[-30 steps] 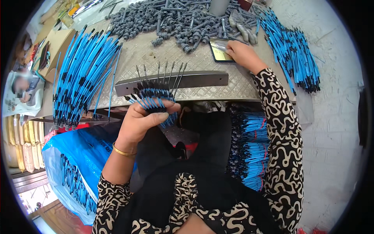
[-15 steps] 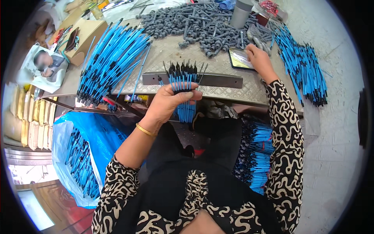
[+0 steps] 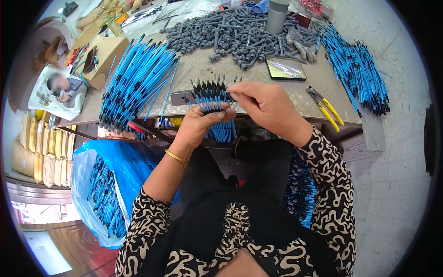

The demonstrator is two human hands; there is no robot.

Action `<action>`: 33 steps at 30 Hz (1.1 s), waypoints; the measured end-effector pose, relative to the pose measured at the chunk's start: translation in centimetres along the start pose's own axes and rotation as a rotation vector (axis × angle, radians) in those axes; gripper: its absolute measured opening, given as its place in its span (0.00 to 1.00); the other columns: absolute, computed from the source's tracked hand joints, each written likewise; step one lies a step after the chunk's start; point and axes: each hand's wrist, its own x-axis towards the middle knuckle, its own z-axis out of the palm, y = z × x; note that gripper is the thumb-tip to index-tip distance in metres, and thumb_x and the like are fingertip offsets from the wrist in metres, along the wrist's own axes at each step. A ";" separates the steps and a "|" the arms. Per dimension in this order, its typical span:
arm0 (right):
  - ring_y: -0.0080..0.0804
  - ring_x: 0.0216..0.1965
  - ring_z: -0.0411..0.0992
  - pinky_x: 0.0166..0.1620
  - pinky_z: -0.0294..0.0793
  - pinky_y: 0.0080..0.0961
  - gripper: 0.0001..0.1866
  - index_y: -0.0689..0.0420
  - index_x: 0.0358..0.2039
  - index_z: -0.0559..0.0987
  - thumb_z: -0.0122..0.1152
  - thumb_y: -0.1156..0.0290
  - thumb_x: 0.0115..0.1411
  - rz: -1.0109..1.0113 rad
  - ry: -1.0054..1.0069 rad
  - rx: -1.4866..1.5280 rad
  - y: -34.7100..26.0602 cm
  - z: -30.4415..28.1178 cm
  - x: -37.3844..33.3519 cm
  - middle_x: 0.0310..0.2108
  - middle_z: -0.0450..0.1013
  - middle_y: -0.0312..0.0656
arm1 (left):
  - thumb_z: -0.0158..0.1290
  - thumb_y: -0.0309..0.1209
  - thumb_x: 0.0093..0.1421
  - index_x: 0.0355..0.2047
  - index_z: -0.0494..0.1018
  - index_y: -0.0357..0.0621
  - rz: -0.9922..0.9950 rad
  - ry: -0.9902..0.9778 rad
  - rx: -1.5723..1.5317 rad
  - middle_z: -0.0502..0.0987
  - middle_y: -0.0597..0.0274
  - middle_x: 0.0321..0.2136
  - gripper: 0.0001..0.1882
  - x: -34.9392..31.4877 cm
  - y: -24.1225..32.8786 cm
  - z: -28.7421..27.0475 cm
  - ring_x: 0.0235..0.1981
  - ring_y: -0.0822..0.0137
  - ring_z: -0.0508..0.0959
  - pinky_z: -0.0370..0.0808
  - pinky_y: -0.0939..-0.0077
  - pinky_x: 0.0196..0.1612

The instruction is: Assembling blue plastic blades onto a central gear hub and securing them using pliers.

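Note:
My left hand (image 3: 203, 121) is wrapped round a bundle of thin blue tubes (image 3: 222, 132) with black collars and pointed dark tips. The tips stand up above my fingers, and the lower ends hang below the table's front edge. Close against the right side of these tips, my right hand (image 3: 273, 108) has its thumb and forefinger pinched together. Whatever lies between those fingertips is too small to make out. Behind the bundle, a flat metal bar (image 3: 182, 98) lies along the table edge, partly covered by my hands.
A shallow tin (image 3: 287, 74) and yellow-handled pliers (image 3: 328, 111) lie to the right. Grey plastic fittings (image 3: 207, 37) heap at the back beside a grey cup (image 3: 277, 18). Blue tubes pile up left (image 3: 136, 78) and right (image 3: 357, 69). A blue bag (image 3: 127, 171) of tubes stands below left.
My right hand has moved left from the tin to the tips of the bundle. The pliers, formerly hidden under my right arm, now show. My left hand keeps its grip.

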 end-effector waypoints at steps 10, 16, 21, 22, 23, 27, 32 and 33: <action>0.38 0.26 0.73 0.29 0.71 0.25 0.08 0.58 0.35 0.77 0.56 0.72 0.55 0.006 0.011 -0.020 0.2 0.4 0.0 0.27 0.74 0.46 | 0.52 0.22 0.54 0.40 0.73 0.35 0.016 -0.024 0.051 0.77 0.52 0.35 0.11 -0.2 -0.1 0.1 0.39 0.63 0.78 0.73 0.71 0.45; 0.40 0.27 0.73 0.29 0.71 0.26 0.07 0.58 0.34 0.77 0.56 0.73 0.54 0.005 0.004 -0.036 0.0 0.3 -0.1 0.27 0.74 0.46 | 0.52 0.22 0.54 0.39 0.73 0.35 0.008 -0.029 0.127 0.78 0.53 0.35 0.11 0.0 -0.3 0.3 0.39 0.64 0.77 0.73 0.72 0.46; 0.39 0.26 0.73 0.29 0.71 0.26 0.06 0.59 0.32 0.76 0.56 0.73 0.54 -0.074 0.021 -0.089 -0.2 0.5 -0.1 0.26 0.73 0.45 | 0.52 0.22 0.54 0.40 0.74 0.34 0.008 -0.033 0.176 0.78 0.53 0.35 0.12 -0.4 0.2 0.3 0.40 0.65 0.77 0.72 0.74 0.46; 0.40 0.26 0.73 0.29 0.71 0.26 0.06 0.59 0.32 0.76 0.56 0.72 0.54 -0.086 0.021 -0.129 -0.4 0.4 -0.2 0.25 0.73 0.45 | 0.52 0.22 0.54 0.40 0.74 0.34 -0.007 -0.041 0.198 0.78 0.53 0.36 0.12 -0.3 0.2 0.4 0.40 0.65 0.77 0.72 0.74 0.46; 0.40 0.26 0.73 0.28 0.71 0.26 0.06 0.59 0.32 0.76 0.56 0.72 0.55 -0.098 0.020 -0.170 -0.6 0.3 -0.3 0.25 0.73 0.45 | 0.52 0.22 0.54 0.40 0.74 0.35 -0.023 -0.048 0.220 0.78 0.53 0.36 0.12 -0.3 0.2 0.4 0.40 0.65 0.77 0.72 0.74 0.47; 0.40 0.25 0.72 0.27 0.70 0.26 0.05 0.59 0.31 0.75 0.56 0.71 0.55 -0.025 -0.036 -0.043 -0.2 0.4 -0.1 0.23 0.73 0.45 | 0.52 0.22 0.55 0.41 0.73 0.35 -0.005 -0.076 0.229 0.77 0.53 0.37 0.12 -0.1 0.0 0.2 0.41 0.66 0.77 0.71 0.75 0.47; 0.41 0.24 0.72 0.27 0.69 0.26 0.06 0.58 0.30 0.74 0.55 0.70 0.56 0.101 -0.128 0.114 -0.3 0.1 0.1 0.22 0.72 0.45 | 0.51 0.22 0.55 0.42 0.73 0.35 -0.032 -0.077 0.220 0.77 0.53 0.37 0.13 -0.2 0.3 0.4 0.41 0.66 0.77 0.71 0.75 0.48; 0.41 0.24 0.72 0.27 0.69 0.26 0.06 0.58 0.30 0.74 0.55 0.70 0.56 0.102 -0.128 0.114 -0.3 0.1 0.1 0.22 0.72 0.45 | 0.51 0.22 0.55 0.42 0.73 0.35 -0.039 -0.082 0.224 0.77 0.54 0.37 0.13 -0.2 0.2 0.4 0.41 0.66 0.76 0.71 0.75 0.48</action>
